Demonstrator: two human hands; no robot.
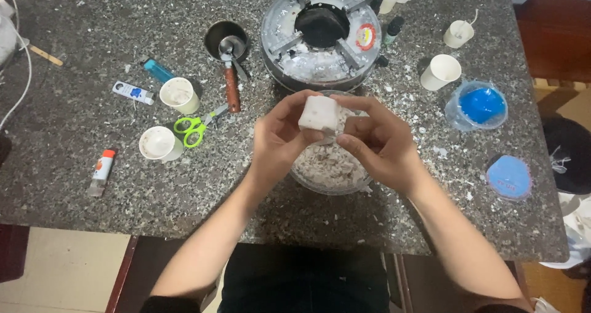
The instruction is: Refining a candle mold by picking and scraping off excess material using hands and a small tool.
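Two hands, left hand (277,142) and right hand (378,143), fingers closed around one white block (318,114) above one bowl (329,180)

Illumination is even and moderately bright, coming from overhead and slightly ahead of the camera. Shadows are soft and short: the paper cups (441,71) cast faint shadows toward the lower left, and the forearms darken the stone table (74,183) edge beneath them. Mild glare appears on the foil lining of the round burner (320,36) and on the blue lid (482,105). The centre is reasonably sharp; the white block (318,114) is slightly overexposed, losing surface detail. Compression softens the fine speckle of the tabletop. Wide-angle distortion bends the table edges outward near the corners. The lower frame falls into dim shadow.
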